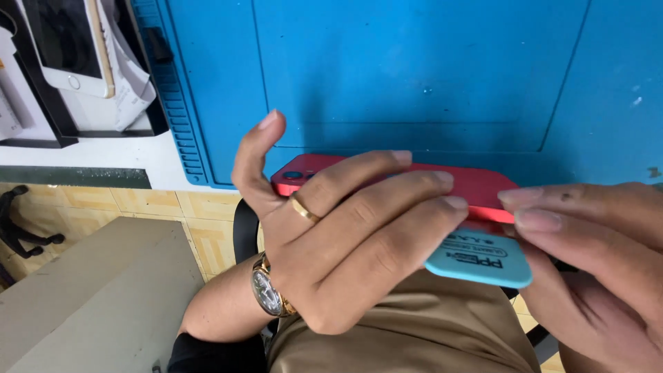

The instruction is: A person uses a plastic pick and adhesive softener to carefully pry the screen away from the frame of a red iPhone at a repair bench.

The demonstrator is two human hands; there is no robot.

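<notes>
Nearest the lens, the left hand [345, 242] wraps across a red phone [476, 185], three fingers laid flat over its back and the little finger raised clear; a gold ring sits on one finger and a gold wristwatch [268, 291] on the wrist just behind. Opposite it, the right hand [594, 255] meets the phone's far end, fingertips pinched against the edge and closed on a light blue flat pry card [480, 257] that pokes out just beneath the left fingertips, touching the phone's lower edge. Both hands are thus closed: the left on the phone, the right on the card and steadying the phone. Under the hands lies the person's lap in tan trousers [414, 331], with a black chair edge [244, 231] showing just behind the left wrist. Out past the left forearm stands a grey box-like surface [90, 290] over yellow floor tiles [145, 204]. Beyond the fingertips spreads a blue work mat [414, 69] on a white table. Farthest from the left hand, past the mat's ridged border, a black tray [41, 128] holds a white phone [69, 41] and folded papers [128, 76].
</notes>
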